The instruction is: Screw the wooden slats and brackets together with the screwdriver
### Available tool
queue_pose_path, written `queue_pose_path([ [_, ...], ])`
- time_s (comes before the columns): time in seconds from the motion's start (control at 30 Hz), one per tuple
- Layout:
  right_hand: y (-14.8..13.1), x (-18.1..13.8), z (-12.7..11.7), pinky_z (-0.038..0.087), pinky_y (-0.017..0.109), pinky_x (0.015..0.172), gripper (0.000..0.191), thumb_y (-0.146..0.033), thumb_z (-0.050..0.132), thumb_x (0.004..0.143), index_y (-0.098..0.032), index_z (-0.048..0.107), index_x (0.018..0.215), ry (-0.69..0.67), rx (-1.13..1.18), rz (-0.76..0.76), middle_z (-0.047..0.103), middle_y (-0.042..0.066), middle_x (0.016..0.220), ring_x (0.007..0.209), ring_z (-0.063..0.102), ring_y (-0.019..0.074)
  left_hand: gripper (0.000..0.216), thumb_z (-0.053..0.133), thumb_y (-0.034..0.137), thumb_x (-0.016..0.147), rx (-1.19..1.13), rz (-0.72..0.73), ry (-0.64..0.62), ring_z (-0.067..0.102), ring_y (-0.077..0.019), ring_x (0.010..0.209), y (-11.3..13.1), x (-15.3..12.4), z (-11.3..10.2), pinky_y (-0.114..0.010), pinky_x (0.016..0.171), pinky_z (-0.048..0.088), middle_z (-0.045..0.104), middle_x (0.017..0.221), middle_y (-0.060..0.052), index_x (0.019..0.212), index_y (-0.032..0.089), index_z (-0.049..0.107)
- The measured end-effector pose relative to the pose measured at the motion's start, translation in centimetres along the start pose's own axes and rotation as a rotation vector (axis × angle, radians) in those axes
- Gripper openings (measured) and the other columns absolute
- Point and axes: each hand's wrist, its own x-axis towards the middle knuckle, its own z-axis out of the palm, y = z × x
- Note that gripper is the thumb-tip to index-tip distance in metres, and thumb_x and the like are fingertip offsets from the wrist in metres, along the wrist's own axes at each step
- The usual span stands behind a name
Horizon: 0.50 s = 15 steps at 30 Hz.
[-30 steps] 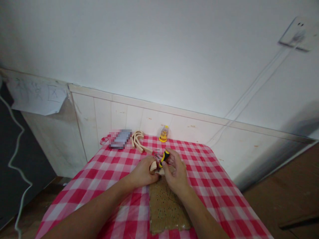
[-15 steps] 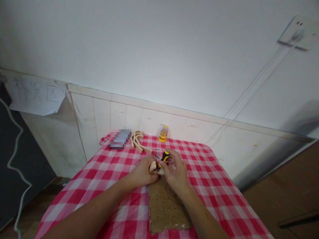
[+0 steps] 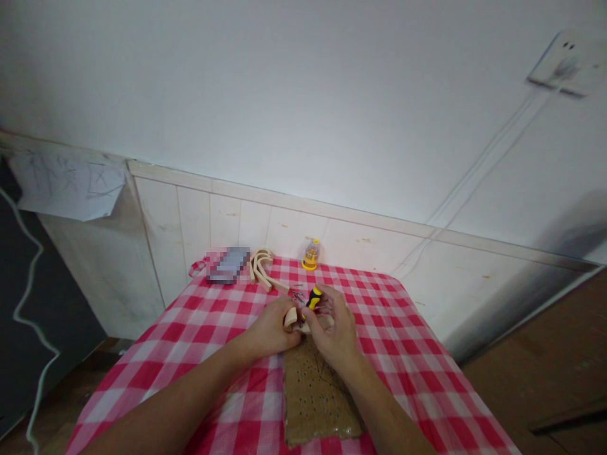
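My right hand [image 3: 336, 328] is closed around a small yellow and black screwdriver [image 3: 313, 299], tilted with its tip end down toward a pale curved wooden piece [image 3: 290, 317]. Closed on that wooden piece is my left hand [image 3: 272, 327]. Fingers hide the screwdriver's tip and much of the wood. Both hands are over the far end of a brown cardboard piece [image 3: 317, 398] dotted with small holes. Just beyond the hands lie several thin dark screws or nails [image 3: 297, 295], too small to tell which.
More curved wooden pieces [image 3: 260, 268] lie at the back of the red checked tablecloth [image 3: 384, 322]. Left of them is a blurred-out flat object [image 3: 228, 265]. A yellow-capped clear container [image 3: 311, 254] stands near the wall. Cables run down from a wall socket [image 3: 562, 66].
Both hands stay nearly in place, with the screwdriver and wooden piece still held. Nothing else on the table has visibly moved.
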Motion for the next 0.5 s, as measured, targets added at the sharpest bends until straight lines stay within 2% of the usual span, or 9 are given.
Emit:
queue_pose_path([
  [0.13, 0.14, -0.28, 0.13, 0.065, 0.038, 0.084, 0.045, -0.015, 0.061, 0.089, -0.025, 0.054, 0.132, -0.02, 0.054, 0.01, 0.071, 0.01, 0.117, 0.098, 0.075, 0.0221, 0.02, 0.064, 0.01, 0.059, -0.007, 0.005, 0.024, 0.054, -0.0156, 0.071, -0.19, 0.01, 0.1, -0.025, 0.064, 0.039, 0.057, 0.077, 0.001, 0.076, 0.018, 0.057],
  [0.5, -0.05, -0.09, 0.18, 0.065, 0.033, 0.072, 0.043, -0.017, 0.066, 0.088, -0.025, 0.055, 0.129, 0.018, 0.044, 0.017, 0.075, 0.007, 0.104, 0.084, 0.076, 0.0204, 0.02, 0.063, 0.01, 0.058, -0.036, -0.006, 0.017, 0.052, -0.0144, 0.068, -0.26, -0.03, 0.17, -0.024, 0.061, 0.036, 0.054, 0.075, 0.002, 0.075, 0.018, 0.055],
])
